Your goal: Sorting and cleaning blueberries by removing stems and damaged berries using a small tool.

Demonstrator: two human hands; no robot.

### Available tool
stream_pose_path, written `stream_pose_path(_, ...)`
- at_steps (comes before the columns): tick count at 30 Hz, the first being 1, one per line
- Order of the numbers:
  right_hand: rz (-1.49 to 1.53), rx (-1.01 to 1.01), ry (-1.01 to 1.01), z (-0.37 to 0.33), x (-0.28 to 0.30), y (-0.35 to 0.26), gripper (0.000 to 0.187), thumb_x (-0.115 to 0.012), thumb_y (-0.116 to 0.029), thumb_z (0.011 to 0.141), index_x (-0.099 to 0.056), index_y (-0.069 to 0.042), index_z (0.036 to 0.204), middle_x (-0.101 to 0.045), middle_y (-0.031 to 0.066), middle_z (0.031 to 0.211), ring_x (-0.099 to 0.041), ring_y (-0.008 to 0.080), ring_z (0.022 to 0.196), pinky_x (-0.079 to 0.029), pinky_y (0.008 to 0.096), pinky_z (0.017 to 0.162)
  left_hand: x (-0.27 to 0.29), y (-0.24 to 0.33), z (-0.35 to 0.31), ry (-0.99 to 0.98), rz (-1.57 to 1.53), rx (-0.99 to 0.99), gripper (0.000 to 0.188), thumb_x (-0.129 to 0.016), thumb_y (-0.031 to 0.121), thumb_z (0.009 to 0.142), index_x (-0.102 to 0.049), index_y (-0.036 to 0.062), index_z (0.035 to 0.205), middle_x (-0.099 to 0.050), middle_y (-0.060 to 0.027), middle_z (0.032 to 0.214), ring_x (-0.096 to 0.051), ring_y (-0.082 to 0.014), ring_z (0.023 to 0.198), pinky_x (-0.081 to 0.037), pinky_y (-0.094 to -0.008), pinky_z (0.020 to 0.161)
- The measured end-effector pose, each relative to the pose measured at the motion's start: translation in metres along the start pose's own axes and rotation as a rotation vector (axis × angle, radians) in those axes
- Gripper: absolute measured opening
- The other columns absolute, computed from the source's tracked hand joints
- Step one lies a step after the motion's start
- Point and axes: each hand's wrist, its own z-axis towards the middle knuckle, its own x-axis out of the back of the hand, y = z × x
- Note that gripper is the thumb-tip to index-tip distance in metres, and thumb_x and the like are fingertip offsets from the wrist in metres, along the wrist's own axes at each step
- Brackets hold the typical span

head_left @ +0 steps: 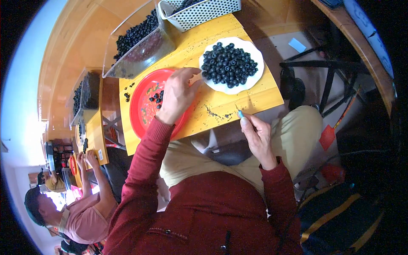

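My left hand reaches over the red plate, its fingertips near the rim of a white scalloped plate. Its thumb and forefinger are apart, with nothing visible between them. Many dark round beads, some with ring-like holes, are heaped on the white plate. Several more dark beads lie in the red plate, partly hidden by my left hand. My right hand is closed on a small tool with a blue handle and a thin tip, near the table's front edge.
Dark crumbs are scattered on the yellow wooden table. A clear bin of dark beads and a white perforated basket stand at the back. A co-worker sits to the left at another table.
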Motion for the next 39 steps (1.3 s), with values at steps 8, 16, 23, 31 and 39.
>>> stream_pose_path(8, -0.039, -0.013, -0.004, -0.002, 0.007, 0.003, 0.032, -0.058, -0.026, 0.101, -0.067, 0.002, 0.114, -0.053, -0.0031, 0.072, -0.046, 0.0049, 0.066, -0.039, 0.0226, 0.059, -0.009, -0.005, 0.014, -0.073, 0.108, -0.124, 0.024, -0.07, 0.013, 0.082, -0.068, 0.0025, 0.103, -0.068, -0.0185, 0.096, -0.065, -0.0368, 0.089, -0.052, -0.0443, 0.079)
stream_pose_path(16, -0.041, -0.017, 0.018, -0.002, 0.007, 0.005, 0.033, -0.059, -0.029, 0.101, -0.068, 0.001, 0.113, -0.052, -0.0041, 0.071, -0.045, 0.0045, 0.066, -0.039, 0.0231, 0.058, -0.006, 0.0, 0.017, -0.104, -0.005, -0.059, 0.023, -0.071, 0.013, 0.081, -0.07, 0.0013, 0.101, -0.068, -0.0178, 0.093, -0.067, -0.0329, 0.083, -0.054, -0.0404, 0.074)
stream_pose_path(23, -0.022, -0.033, 0.014, -0.001, 0.007, 0.001, 0.033, -0.06, -0.029, 0.1, -0.068, 0.0, 0.112, -0.052, -0.0043, 0.07, -0.045, 0.0047, 0.066, -0.039, 0.0236, 0.058, -0.008, -0.003, 0.017, -0.152, -0.037, -0.048, 0.02, -0.071, 0.011, 0.083, -0.071, -0.0004, 0.099, -0.068, -0.0177, 0.091, -0.068, -0.0295, 0.077, -0.054, -0.0377, 0.07)
stream_pose_path(31, -0.036, -0.064, -0.001, -0.001, 0.01, -0.005, 0.031, -0.061, -0.025, 0.099, -0.068, 0.004, 0.109, -0.065, 0.0078, 0.078, -0.058, 0.0113, 0.071, -0.047, 0.0281, 0.064, -0.011, -0.004, 0.016, -0.18, -0.122, -0.04, 0.018, -0.068, 0.009, 0.086, -0.07, -0.002, 0.099, -0.068, -0.0188, 0.092, -0.068, -0.0299, 0.078, -0.055, -0.0376, 0.07)
stream_pose_path(39, -0.025, -0.021, 0.021, -0.002, 0.01, 0.001, 0.033, -0.06, -0.028, 0.1, -0.067, 0.002, 0.111, -0.051, -0.0045, 0.07, -0.044, 0.0046, 0.066, -0.038, 0.0233, 0.058, -0.013, 0.007, 0.006, -0.136, -0.113, -0.04, 0.017, -0.064, 0.005, 0.087, -0.068, -0.002, 0.101, -0.066, -0.0189, 0.093, -0.068, -0.0327, 0.083, -0.054, -0.0393, 0.073)
